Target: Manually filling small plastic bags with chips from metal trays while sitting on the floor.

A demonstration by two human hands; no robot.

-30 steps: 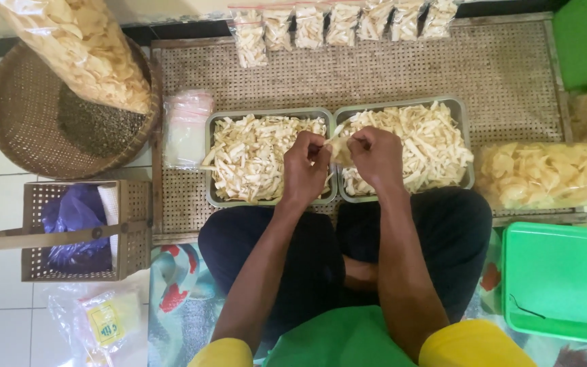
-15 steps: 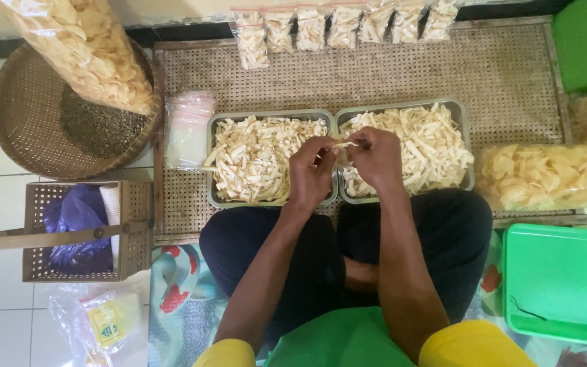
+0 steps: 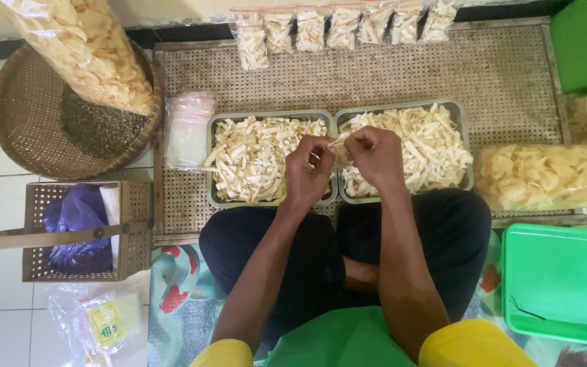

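Both hands, left [image 3: 307, 170] and right [image 3: 375, 158], pinch one pale chip strip [image 3: 339, 140] above the touching trays' [image 3: 335, 119] shared rims.

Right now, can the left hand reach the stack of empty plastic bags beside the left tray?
Probably yes: the left hand is over the left tray, and nothing stands between it and the bags.

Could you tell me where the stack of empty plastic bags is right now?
In the head view the stack of empty plastic bags lies on the woven mat, left of the left metal tray and beside the round basket.
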